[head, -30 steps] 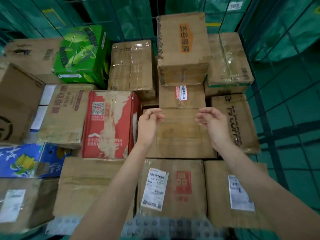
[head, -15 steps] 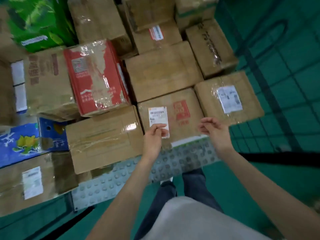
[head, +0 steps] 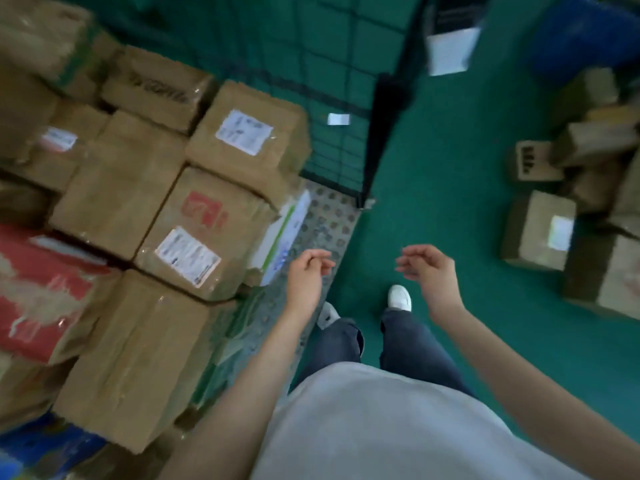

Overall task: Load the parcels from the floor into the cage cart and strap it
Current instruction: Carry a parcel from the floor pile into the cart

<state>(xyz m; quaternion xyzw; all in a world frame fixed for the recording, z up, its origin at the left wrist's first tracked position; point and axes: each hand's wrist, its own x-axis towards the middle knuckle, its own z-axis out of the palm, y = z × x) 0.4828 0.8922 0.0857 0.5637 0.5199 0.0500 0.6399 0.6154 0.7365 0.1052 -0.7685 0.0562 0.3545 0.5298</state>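
The cage cart (head: pixel 341 140) fills the left, its studded floor plate (head: pixel 329 220) showing at the open front. Cardboard parcels are stacked inside, among them a brown box with a red mark and white label (head: pixel 204 233) and a labelled box (head: pixel 249 133) behind it. More parcels (head: pixel 540 230) lie on the green floor at the right. My left hand (head: pixel 308 275) hangs over the cart's front edge, fingers loosely curled, holding nothing. My right hand (head: pixel 429 268) hovers over the floor, also loosely curled and empty.
A red box (head: pixel 41 289) and a blue printed box (head: pixel 41 445) sit in the cart at the left. The cart's black wire side panel (head: pixel 377 133) stands ahead. My feet (head: pixel 400 296) are on green floor beside the cart. A blue object (head: pixel 581 32) is at the far right.
My view has swung right and down, away from the stacked parcels toward the floor. Both hands drew back from the boxes and now hang over the cart edge and floor, empty.
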